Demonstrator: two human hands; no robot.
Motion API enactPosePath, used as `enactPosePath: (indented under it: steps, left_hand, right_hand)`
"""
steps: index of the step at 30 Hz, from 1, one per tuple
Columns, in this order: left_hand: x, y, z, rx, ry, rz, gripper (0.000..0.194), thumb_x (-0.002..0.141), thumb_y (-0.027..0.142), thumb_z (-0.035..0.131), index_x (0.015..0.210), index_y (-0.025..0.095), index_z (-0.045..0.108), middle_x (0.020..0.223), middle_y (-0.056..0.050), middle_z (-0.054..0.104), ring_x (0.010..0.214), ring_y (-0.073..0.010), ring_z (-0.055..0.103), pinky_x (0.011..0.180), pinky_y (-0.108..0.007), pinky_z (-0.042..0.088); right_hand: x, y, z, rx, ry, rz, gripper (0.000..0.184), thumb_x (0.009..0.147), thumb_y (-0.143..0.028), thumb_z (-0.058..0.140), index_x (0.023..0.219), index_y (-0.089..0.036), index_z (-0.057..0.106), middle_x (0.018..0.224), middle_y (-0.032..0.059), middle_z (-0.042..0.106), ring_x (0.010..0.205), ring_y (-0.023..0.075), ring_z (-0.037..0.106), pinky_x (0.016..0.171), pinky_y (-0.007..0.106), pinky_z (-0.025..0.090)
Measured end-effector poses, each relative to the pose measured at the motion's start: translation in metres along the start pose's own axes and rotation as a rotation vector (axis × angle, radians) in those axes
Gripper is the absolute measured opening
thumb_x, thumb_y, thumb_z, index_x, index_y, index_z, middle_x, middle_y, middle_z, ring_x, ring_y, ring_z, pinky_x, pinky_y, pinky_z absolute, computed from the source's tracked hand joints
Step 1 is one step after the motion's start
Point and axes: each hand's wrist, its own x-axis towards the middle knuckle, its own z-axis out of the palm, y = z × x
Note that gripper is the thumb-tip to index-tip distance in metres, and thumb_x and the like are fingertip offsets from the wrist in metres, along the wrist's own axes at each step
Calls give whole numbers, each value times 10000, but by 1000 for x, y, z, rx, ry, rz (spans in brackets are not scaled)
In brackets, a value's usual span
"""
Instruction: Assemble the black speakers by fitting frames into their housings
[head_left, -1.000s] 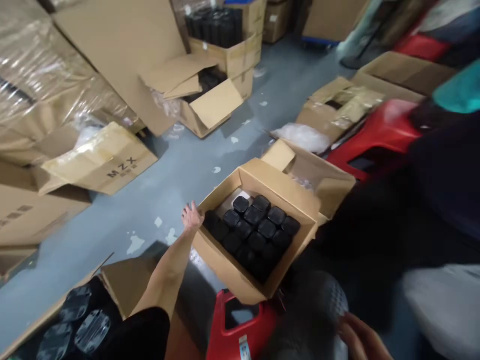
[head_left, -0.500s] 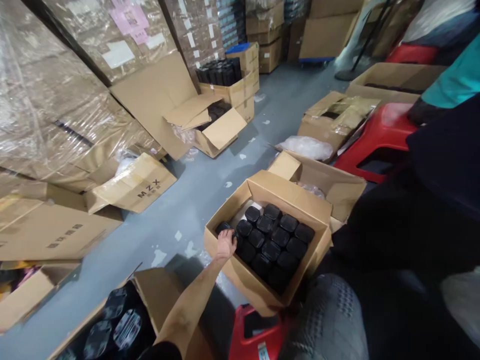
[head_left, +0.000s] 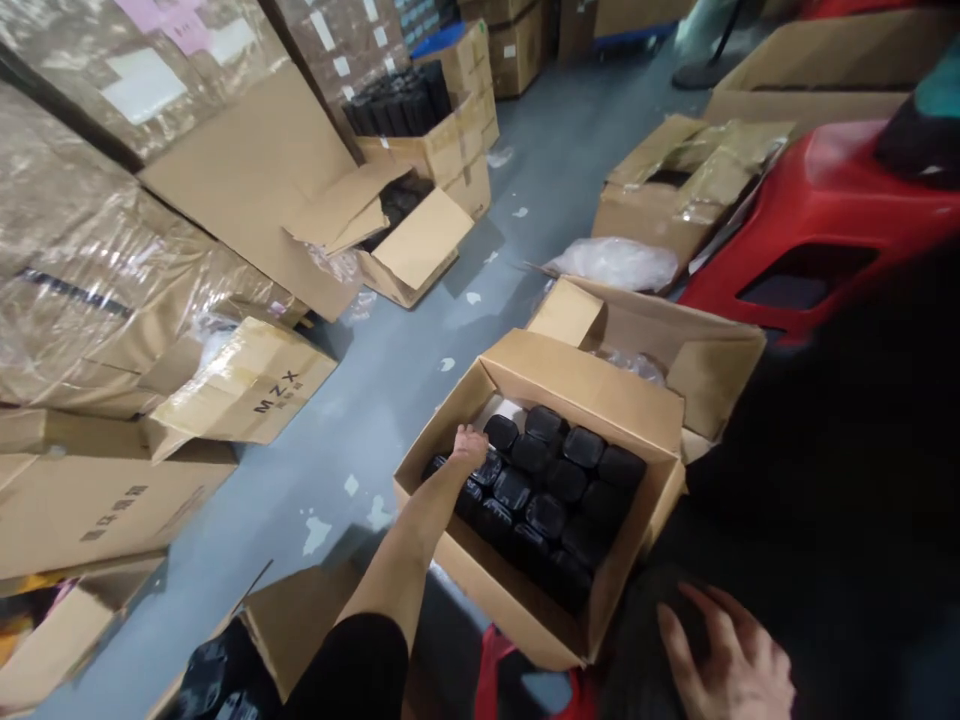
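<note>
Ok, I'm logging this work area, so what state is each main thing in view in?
Front carton: open, largely filled.
Black containers: packed close together in the front carton.
Left hand: inside the front carton, at the containers; grip unclear.
Right hand: fingers spread, nothing visible in it.
MZX carton: open.
Carton behind the front one: open, clear plastic inside.
Red stool at right: upright, partly hidden.

Over a dozen black containers [head_left: 568, 481] — one MZX-marked carton [head_left: 251, 392] — at least two red stools [head_left: 832, 195].
</note>
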Motion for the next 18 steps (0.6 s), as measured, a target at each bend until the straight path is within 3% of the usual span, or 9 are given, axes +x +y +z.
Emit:
enactPosePath:
  steps: [4,8,11,14,16,18]
  left_hand:
    - [2,44,6,-23,46,11,405,995,389,656,1332,171,612,1338,-119,632,1146,-258,656,965,-486,581]
    - [-46,106,30,-76,84,176,317,1047,332,536,1328,240,650,1324,-102,673,1197,-268,649,1044,-453,546]
    - [-87,129,46,-78,75,264,337,1042,237,454,1245,312,713,1233,-77,733,1184,-268,671,1025,-393,552]
    - [-102,119,49,-33,88,263,295,1038,219,490,1230,263,710,1212,-86,729,1158,-241,677,1045,-382,544]
    - [-94,97,42,19,102,228,261,1031,288,573,1253,201,678,1249,-103,697,1142,-238,671,1030,-430,554]
    - [-75,68,29,81,116,186,357,999,371,649,1288,160,641,1303,-119,655,1141,-254,661,981,-474,574]
  right_hand:
    - [10,-8,-1,-53,-59,-2,484,916,-582,409,1154,-262,683,1304,161,639,1150,450,599,858,618,525]
    - [11,5,-11,-15,-60,49,485,946,-533,382,1182,-235,683,1314,163,635,1193,429,585,875,580,529]
    - [4,23,-19,47,-37,58,522,937,-552,378,1208,-218,675,1320,165,630,1211,423,577,917,569,530]
    - [2,34,-25,12,-100,105,568,912,-583,376,1220,-210,673,1285,175,625,1172,433,595,924,583,533]
    - [16,32,-21,-28,-211,123,557,887,-599,420,1201,-215,674,1226,169,633,1142,428,621,910,580,545]
    - [46,20,-9,-57,-301,113,530,860,-601,510,1208,-228,652,1158,144,653,1131,408,650,908,561,557]
